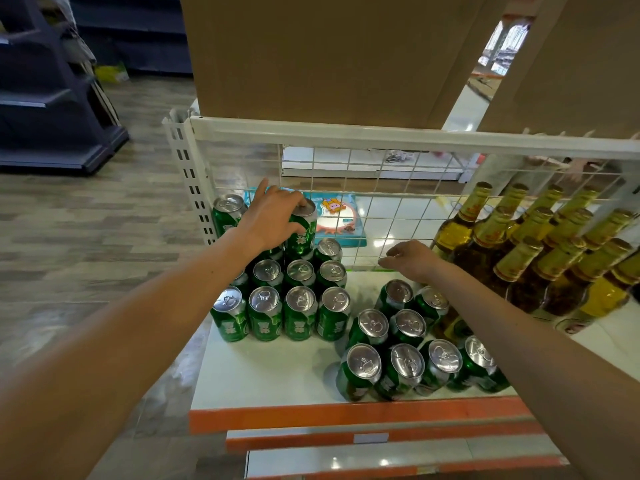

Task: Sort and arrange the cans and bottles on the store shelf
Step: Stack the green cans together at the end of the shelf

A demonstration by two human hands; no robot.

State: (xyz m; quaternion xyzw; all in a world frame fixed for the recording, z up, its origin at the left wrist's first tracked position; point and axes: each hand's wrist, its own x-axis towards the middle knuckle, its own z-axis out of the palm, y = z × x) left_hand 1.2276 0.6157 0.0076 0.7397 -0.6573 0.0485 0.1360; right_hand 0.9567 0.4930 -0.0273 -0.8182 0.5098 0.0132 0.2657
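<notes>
Green cans with silver tops stand on the white shelf. Several form neat rows at the left, with one can raised at the back left corner. My left hand grips another green can from above, on top of the back rows. A looser cluster of cans stands nearer the front, right of centre. My right hand hovers above that cluster's far end, fingers loosely curled, holding nothing. Amber bottles with gold foil necks fill the shelf's right side.
A white wire grid backs the shelf under a white rail. Cardboard boxes sit on the level above. A colourful package lies behind the grid. An orange strip edges the shelf front. Dark shelving stands at far left.
</notes>
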